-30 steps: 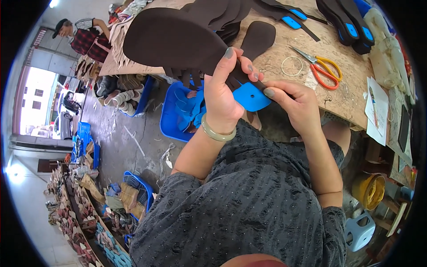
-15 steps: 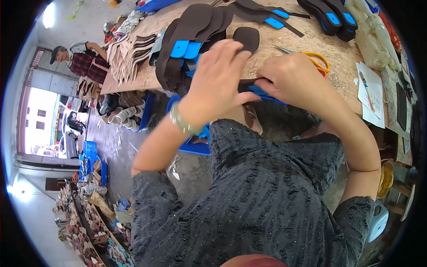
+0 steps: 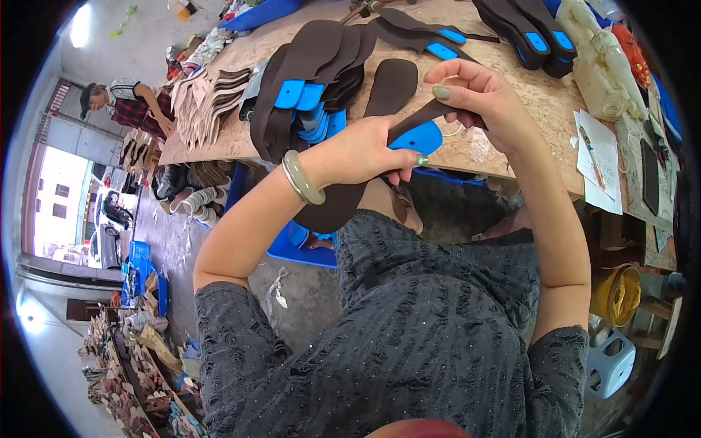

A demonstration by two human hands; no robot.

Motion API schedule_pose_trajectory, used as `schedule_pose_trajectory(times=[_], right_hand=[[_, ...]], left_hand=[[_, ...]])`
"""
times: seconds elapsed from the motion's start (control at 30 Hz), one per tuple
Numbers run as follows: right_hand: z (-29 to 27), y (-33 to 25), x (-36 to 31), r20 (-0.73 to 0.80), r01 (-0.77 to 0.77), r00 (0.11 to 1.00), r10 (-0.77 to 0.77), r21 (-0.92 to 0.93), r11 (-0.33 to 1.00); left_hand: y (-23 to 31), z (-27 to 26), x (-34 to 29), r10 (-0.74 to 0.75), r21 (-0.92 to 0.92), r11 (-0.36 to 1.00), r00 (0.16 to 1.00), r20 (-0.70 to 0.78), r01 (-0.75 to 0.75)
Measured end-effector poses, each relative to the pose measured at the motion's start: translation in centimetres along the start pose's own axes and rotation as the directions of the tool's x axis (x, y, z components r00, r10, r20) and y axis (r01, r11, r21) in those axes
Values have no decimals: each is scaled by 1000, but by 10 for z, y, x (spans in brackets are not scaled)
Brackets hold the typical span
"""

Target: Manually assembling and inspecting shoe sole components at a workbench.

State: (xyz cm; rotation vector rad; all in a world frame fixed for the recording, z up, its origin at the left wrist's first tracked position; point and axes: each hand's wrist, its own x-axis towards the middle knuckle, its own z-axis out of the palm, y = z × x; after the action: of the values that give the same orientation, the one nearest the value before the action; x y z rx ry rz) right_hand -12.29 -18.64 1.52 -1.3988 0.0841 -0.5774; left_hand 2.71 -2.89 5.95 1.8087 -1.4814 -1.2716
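My left hand [image 3: 365,152] grips a dark brown insole [image 3: 332,209] with a blue heel patch [image 3: 418,142]. The insole's rounded end hangs below my left wrist, over the table's front edge. My right hand [image 3: 482,101] pinches one end of a narrow dark brown strip [image 3: 421,120]. That strip runs taut from my left hand along the blue heel patch; whether it is stuck to the insole I cannot tell. Just beyond my hands another dark brown piece [image 3: 394,84] lies flat on the table. Left of it is a pile of brown insoles [image 3: 314,50] with blue heel patches.
On the wooden table [image 3: 504,157] lie beige cut pieces [image 3: 208,102], paired brown soles [image 3: 522,36], and paper with a pen [image 3: 600,168]. A blue bin [image 3: 307,253] stands below its edge. A stool [image 3: 612,365] is at right; another person [image 3: 135,102] works at far left.
My right hand has risen and turned, drawing the strip up. My left hand has lowered and closed on the insole, which now shows below my wrist. The yellow-handled scissors no longer show.
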Motion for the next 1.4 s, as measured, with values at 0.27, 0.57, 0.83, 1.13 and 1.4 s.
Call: schedule_pose_trajectory(times=[0.27,0.57,0.83,1.13,1.4], right_hand=[[6,10,0,-82,76,994,-68,102,992],[25,22,-2,-144,120,986,-90,212,970],[33,20,-1,-206,144,973,-103,192,971],[45,17,-12,-238,104,969,-59,178,979],[61,30,-27,-334,58,941,-48,21,998]], left_hand=[[-15,12,0,139,-291,941,980,-140,-175],[-28,32,11,261,-487,773,903,-342,-408],[-38,45,23,287,-562,651,850,-441,-511],[-39,53,28,294,-606,540,805,-515,-584],[-37,56,24,228,-542,423,664,-712,-727]])
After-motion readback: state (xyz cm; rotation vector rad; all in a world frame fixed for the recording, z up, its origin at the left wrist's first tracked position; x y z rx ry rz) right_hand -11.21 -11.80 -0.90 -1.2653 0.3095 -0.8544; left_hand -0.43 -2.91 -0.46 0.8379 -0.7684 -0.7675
